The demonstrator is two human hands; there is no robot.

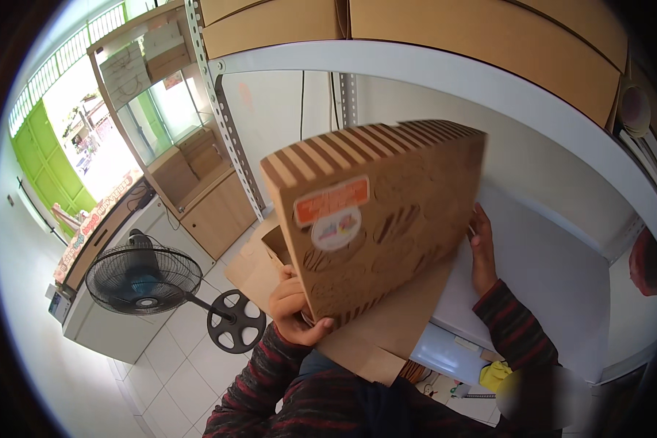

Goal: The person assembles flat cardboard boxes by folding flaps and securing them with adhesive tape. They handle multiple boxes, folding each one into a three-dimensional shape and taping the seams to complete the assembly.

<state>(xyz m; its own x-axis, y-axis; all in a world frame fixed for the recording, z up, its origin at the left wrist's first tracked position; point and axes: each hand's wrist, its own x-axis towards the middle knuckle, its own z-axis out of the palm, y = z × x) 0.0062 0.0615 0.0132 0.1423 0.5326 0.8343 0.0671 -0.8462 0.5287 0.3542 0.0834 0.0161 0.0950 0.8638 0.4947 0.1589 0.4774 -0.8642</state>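
Note:
A brown cardboard box (394,241) is held up tilted in front of me. Dark stripes run along its top side, and round shapes are printed on its broad face. An orange label (332,201) and a round white sticker (336,228) are stuck on that face. My left hand (296,310) grips the box at its lower left corner, thumb in front and fingers behind. At the right edge, my right hand (482,248) holds the box, its fingertips partly hidden behind it. Plain brown cardboard (372,339) spreads out beneath the box; whether it is joined to the box I cannot tell.
A grey-white surface (540,270) lies to the right, inside a metal shelf rack (416,55). Large cartons (474,44) fill the shelf above. Left stand a black fan (144,281), a wooden cabinet (212,212) and a white counter (117,321). A yellow thing (495,374) lies low right.

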